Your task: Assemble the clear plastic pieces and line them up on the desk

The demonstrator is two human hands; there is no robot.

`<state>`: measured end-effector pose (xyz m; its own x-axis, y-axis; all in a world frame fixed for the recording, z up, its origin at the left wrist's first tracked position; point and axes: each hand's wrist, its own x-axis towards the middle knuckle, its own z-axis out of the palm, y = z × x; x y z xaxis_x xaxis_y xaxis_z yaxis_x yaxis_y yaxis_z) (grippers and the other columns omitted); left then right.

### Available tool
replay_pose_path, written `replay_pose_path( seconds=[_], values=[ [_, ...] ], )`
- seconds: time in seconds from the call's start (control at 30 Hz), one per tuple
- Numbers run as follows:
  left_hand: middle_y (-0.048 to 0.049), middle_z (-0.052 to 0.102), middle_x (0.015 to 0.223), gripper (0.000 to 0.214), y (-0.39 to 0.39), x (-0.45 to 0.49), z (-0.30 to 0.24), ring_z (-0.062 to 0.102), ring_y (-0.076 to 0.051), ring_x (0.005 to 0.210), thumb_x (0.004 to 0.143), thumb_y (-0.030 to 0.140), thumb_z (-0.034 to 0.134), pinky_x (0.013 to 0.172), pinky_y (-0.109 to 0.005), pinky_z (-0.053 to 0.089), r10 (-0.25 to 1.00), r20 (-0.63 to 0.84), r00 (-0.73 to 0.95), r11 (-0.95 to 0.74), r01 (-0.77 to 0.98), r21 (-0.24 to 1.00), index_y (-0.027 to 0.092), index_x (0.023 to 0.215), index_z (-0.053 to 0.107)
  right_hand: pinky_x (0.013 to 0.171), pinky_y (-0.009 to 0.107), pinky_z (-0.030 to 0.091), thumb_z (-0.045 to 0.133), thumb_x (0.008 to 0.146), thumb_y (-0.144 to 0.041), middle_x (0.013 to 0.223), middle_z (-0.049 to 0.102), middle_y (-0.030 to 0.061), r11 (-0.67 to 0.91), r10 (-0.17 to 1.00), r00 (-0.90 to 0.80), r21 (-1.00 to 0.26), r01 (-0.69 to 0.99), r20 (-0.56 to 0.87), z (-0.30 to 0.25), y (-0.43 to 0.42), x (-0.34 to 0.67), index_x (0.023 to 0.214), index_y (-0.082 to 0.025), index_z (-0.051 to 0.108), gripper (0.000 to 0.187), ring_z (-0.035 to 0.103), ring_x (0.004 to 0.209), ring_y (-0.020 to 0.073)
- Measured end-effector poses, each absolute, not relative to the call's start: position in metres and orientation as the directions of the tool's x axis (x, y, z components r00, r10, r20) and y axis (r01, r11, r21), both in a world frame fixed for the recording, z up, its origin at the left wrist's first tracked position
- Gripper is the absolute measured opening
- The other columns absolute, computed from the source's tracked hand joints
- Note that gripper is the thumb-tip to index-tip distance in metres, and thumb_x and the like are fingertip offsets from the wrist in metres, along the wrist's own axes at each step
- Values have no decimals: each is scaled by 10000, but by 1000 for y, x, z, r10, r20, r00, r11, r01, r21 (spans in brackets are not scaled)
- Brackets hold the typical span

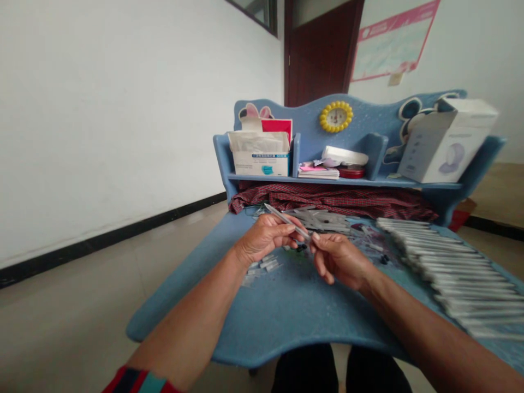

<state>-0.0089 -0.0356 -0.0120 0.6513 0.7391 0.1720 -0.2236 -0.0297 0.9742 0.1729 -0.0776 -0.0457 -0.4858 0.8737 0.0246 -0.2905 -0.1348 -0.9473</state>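
Note:
My left hand [266,236] is closed round a thin clear pen-like tube [282,219] that slants up to the left. My right hand [338,259] pinches the tube's lower end between thumb and fingertips. Both hands hover over the middle of a blue child's desk [286,311]. Just under my left hand lie several small clear caps [264,266]. A loose heap of grey tube parts [323,221] sits behind my hands.
A long row of finished grey tubes [450,273] runs along the desk's right side. A red checked cloth [335,199] lies under the shelf. The shelf holds a mask box [262,158], a yellow clock [336,117] and a white carton [444,142].

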Motion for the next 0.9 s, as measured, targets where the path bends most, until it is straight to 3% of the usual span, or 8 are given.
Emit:
replay_pose_path(
  seconds=[0.33,0.5,0.6,0.67,0.73,0.83,0.9],
  values=[
    [-109,646,797,217,-35,-12,-12,613,-175,718,729,220,604,630,-279,483,730,179,660,-49,-212,976,80,893,632,251,162,293,463,798,-504,371,559,11,-161,852,-524,-945,-286,14,-45,-79,173,669,-145,505,383,431,233,96],
    [-116,652,791,250,-36,-12,-12,616,-173,709,712,253,622,619,-274,483,754,152,639,-73,-149,986,81,894,625,292,156,333,571,746,-456,448,597,0,-71,891,-452,-971,-229,41,-45,-79,173,749,-142,521,318,478,285,87],
    [-109,657,784,271,-37,-11,-11,616,-172,711,697,273,630,617,-275,480,758,111,643,-81,-76,994,94,901,623,307,168,357,606,715,-445,470,598,-6,-36,914,-402,-981,-190,44,-46,-75,176,704,-143,510,316,485,298,83],
    [-99,658,797,295,-36,-13,-9,610,-159,686,688,286,627,596,-263,471,772,70,631,-125,42,991,103,919,626,322,181,380,617,699,-447,491,605,-1,-15,927,-372,-987,-160,46,-46,-71,181,679,-145,505,323,499,317,86],
    [-67,656,743,294,-33,-20,-5,579,-129,594,660,273,635,539,-234,441,810,1,586,-194,267,944,105,900,639,338,189,398,627,684,-440,514,614,6,16,940,-337,-995,-101,50,-44,-67,188,669,-145,508,319,523,347,93],
    [9,590,532,149,-27,-35,1,486,-92,469,583,187,646,466,-198,354,869,-62,491,-300,623,723,110,708,669,350,192,407,652,653,-406,531,619,10,46,952,-306,-998,53,28,-40,-61,202,658,-144,522,293,551,383,104],
    [25,569,496,59,-24,-43,3,474,-89,477,547,138,630,465,-189,324,870,-65,488,-358,718,597,127,597,661,342,188,399,659,638,-381,519,613,2,43,951,-310,-988,149,-5,-39,-58,211,657,-146,533,267,549,379,104]
  ],
)
